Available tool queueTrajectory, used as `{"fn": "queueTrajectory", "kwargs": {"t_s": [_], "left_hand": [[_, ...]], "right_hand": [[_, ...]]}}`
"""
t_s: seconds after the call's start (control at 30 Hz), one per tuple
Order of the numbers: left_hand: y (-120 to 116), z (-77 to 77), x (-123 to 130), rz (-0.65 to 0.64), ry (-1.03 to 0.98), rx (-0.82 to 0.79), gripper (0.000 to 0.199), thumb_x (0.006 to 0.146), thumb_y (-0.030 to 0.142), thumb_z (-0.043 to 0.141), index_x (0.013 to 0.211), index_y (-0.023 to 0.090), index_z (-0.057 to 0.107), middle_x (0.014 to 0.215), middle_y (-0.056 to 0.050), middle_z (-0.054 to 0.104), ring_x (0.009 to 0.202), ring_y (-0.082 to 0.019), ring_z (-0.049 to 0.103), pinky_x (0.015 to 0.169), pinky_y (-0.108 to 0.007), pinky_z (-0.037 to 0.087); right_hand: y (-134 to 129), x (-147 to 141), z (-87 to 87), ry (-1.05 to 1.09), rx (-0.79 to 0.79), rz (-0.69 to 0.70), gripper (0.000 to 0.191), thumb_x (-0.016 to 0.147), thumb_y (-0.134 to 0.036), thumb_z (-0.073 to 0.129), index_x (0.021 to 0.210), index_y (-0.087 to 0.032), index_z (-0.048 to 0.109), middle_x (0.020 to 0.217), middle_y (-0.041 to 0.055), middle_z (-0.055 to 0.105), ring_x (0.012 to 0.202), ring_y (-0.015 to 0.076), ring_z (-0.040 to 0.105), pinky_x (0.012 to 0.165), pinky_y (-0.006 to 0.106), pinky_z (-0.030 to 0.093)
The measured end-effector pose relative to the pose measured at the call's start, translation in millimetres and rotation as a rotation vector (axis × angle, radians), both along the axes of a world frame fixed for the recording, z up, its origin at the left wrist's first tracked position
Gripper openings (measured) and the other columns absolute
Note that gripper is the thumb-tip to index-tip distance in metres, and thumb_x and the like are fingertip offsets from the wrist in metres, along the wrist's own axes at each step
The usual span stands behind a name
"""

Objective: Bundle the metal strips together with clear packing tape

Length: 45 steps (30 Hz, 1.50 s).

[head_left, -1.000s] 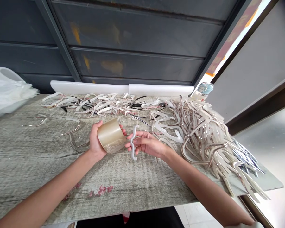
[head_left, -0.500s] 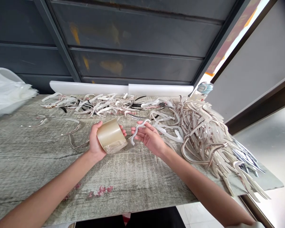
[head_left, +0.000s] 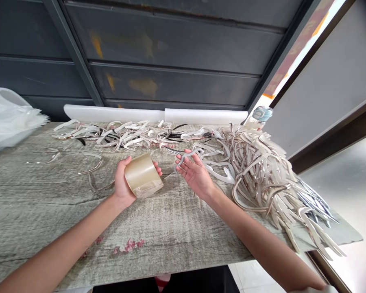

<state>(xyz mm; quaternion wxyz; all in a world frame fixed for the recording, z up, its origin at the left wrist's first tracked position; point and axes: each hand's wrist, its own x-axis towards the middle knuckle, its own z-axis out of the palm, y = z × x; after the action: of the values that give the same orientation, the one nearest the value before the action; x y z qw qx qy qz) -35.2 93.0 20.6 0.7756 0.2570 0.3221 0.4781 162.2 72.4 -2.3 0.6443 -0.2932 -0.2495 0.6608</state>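
Note:
A wide roll of tan tape (head_left: 142, 173) is gripped in my left hand (head_left: 124, 185), thumb on the near side and fingertips showing at its right edge. Clear film lies wrinkled on the roll's lower part. To the right, my right hand (head_left: 198, 175) is turned palm up and holds a thin, wavy grey strip (head_left: 187, 155) at its fingers. The two hands are apart, both above the wood-patterned table (head_left: 171, 232).
Tangled white and brown curved strips (head_left: 134, 134) lie along the table's back. A large heap of similar strips (head_left: 262, 171) covers the right side. White rolls (head_left: 116, 112) rest against the dark panel, and a white plastic bag (head_left: 12, 118) is at left.
My right hand has moved slightly right and its fingers have opened out more. The wavy strip has shifted right with it. My left hand and the tape roll look nearly unchanged.

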Motion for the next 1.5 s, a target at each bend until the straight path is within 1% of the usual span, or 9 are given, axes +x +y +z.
{"fn": "queueTrajectory", "kwargs": {"t_s": [0.57,0.67,0.83,0.97,1.13,1.2,1.3,1.4,1.5], "left_hand": [[-5.0,7.7,2.1,0.018,0.012,-0.047,0.049,0.090,0.045,0.036,0.099,0.006,0.065,0.083,-0.015,0.072,0.074,-0.029,0.071,0.065,-0.039,0.061],[-6.1,15.7,7.2,0.078,0.072,-0.058,0.045,0.089,0.040,0.036,0.100,0.007,0.064,0.080,-0.015,0.073,0.069,-0.029,0.071,0.060,-0.041,0.061],[-9.8,29.8,12.4,0.169,0.130,-0.071,0.039,0.091,0.031,0.030,0.090,0.012,0.064,0.054,-0.006,0.065,0.046,-0.023,0.064,0.043,-0.035,0.058],[-9.1,31.5,9.0,0.114,0.154,-0.066,0.040,0.092,0.030,0.028,0.101,0.013,0.063,0.072,-0.009,0.073,0.065,-0.027,0.071,0.055,-0.039,0.061],[-3.5,24.0,2.8,0.049,0.182,-0.077,0.041,0.090,0.031,0.031,0.111,0.012,0.061,0.083,-0.012,0.075,0.077,-0.031,0.071,0.063,-0.041,0.061],[-3.6,23.0,3.1,0.059,0.199,-0.070,0.041,0.089,0.030,0.032,0.111,0.013,0.062,0.083,-0.012,0.075,0.079,-0.031,0.071,0.065,-0.041,0.061],[-7.3,25.2,5.5,0.070,0.196,-0.060,0.039,0.090,0.030,0.033,0.112,0.013,0.061,0.082,-0.010,0.075,0.078,-0.030,0.071,0.065,-0.039,0.061],[-11.7,27.5,6.8,0.050,0.182,-0.017,0.038,0.091,0.029,0.034,0.115,0.015,0.060,0.081,-0.007,0.076,0.077,-0.027,0.071,0.064,-0.036,0.061],[-12.9,25.0,5.3,0.038,0.200,-0.006,0.039,0.092,0.029,0.033,0.121,0.020,0.059,0.084,-0.004,0.077,0.079,-0.026,0.073,0.067,-0.036,0.062]], "right_hand": [[6.3,2.4,-5.0,0.002,0.029,-0.012,0.023,0.075,-0.020,0.070,0.095,-0.024,0.059,0.092,-0.0018,0.064,0.079,0.0078,0.059,0.064,0.017,0.044],[8.6,4.2,8.4,-0.019,0.049,-0.034,0.026,0.073,-0.022,0.069,0.098,-0.024,0.059,0.092,-0.0005,0.064,0.079,0.0091,0.059,0.061,0.018,0.043],[-15.3,27.6,54.5,-0.154,0.198,-0.172,0.028,0.080,-0.024,0.065,0.108,-0.022,0.063,0.090,0.0019,0.065,0.077,0.0091,0.056,0.059,0.018,0.039],[-72.8,75.8,72.4,-0.502,0.246,-0.384,0.031,0.086,-0.031,0.061,0.117,-0.027,0.064,0.083,0.0009,0.064,0.071,0.0087,0.053,0.058,0.020,0.040],[-128.1,186.7,46.9,-1.216,-0.014,-0.819,0.047,0.086,-0.050,0.055,0.127,-0.027,0.059,0.103,0.0047,0.068,0.088,0.0149,0.060,0.074,0.029,0.047],[-136.2,234.7,31.5,-1.306,-0.109,-0.835,0.048,0.082,-0.051,0.057,0.117,-0.018,0.064,0.107,0.0103,0.069,0.093,0.0197,0.061,0.082,0.034,0.048],[-136.1,290.8,13.2,-1.393,-0.286,-0.792,0.045,0.080,-0.048,0.063,0.107,-0.012,0.068,0.090,0.0125,0.071,0.085,0.0208,0.063,0.079,0.036,0.050],[-122.8,322.0,5.2,-1.443,-0.422,-0.701,0.036,0.087,-0.043,0.060,0.102,-0.011,0.065,0.086,0.0050,0.068,0.076,0.0130,0.063,0.074,0.031,0.053],[-99.8,335.8,5.3,-1.486,-0.510,-0.632,0.033,0.090,-0.042,0.058,0.099,-0.010,0.064,0.088,0.0025,0.065,0.076,0.0112,0.062,0.072,0.028,0.054]]}}
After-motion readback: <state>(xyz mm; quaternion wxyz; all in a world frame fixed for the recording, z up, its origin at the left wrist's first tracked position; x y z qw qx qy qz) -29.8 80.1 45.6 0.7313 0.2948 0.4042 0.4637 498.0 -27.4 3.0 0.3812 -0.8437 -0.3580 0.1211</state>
